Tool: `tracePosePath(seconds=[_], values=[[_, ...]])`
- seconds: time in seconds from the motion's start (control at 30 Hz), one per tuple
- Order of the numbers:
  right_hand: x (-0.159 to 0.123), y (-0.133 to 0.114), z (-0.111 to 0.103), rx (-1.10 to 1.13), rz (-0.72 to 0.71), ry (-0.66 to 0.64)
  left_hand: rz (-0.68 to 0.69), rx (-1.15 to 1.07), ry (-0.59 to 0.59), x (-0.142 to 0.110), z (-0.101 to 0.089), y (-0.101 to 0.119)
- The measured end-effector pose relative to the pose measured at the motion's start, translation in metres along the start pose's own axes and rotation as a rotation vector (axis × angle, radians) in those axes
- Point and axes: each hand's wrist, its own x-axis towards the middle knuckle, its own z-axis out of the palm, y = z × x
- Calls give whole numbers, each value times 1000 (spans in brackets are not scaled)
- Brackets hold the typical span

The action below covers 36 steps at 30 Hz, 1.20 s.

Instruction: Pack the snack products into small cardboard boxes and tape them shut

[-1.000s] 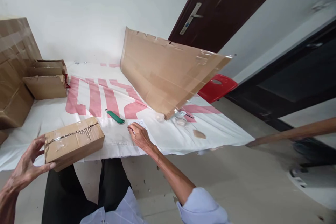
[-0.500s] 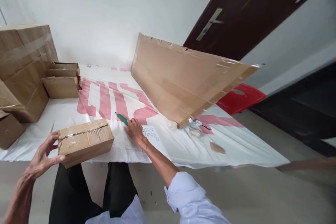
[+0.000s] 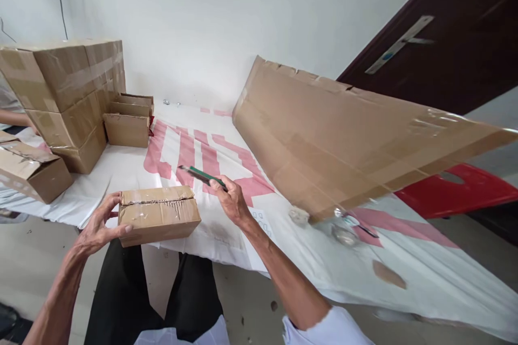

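A small cardboard box (image 3: 162,218) lies at the table's front edge, with a slit along its taped top seam. My left hand (image 3: 101,226) grips its left end, thumb on the near side and fingers behind. Above the cloth, to the right of the box, my right hand (image 3: 233,199) is closed round a green utility knife (image 3: 202,174). The knife points left, its tip up over the red print and apart from the box. Under my right forearm lies a paper sheet (image 3: 259,223) with small drawn shapes.
Stacked cartons (image 3: 73,97) and open small boxes (image 3: 127,128) stand at the left, with another opened box (image 3: 34,167) nearer. A large cardboard sheet (image 3: 343,135) leans at the right. Beyond it is a red chair (image 3: 457,191). Another person's arm (image 3: 16,117) shows at far left.
My right hand has lifted the utility knife off the cloth. The view has swung left, bringing more of the cartons into sight. My left hand still holds the box.
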Motion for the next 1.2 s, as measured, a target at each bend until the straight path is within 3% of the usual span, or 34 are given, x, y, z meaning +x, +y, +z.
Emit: tracePosePath(seconds=[0.13, 0.23, 0.7, 0.83, 0.93, 1.07, 1.13, 1.2], values=[[6, -78, -4, 190, -241, -242, -16, 0, -4, -1, 2, 2], [13, -111, 3, 145, -388, -320, -15, 5, -7, -2, 4, 3], [33, -129, 15, -167, -588, -400, -6, 50, 5, -3, 6, 3], [43, -121, -3, -319, -625, -455, 2, 81, 7, -3, 1, 1], [47, -99, -38, -372, -576, -445, 24, 117, 21, -3, -1, 0], [40, -58, -85, -336, -443, -311, 35, 130, 16, -4, -2, 0], [28, -34, -88, -295, -344, -186, 30, 140, 6, -3, -3, 0], [8, -8, -70, -249, -251, -41, 25, 149, -13, -2, -4, 0]])
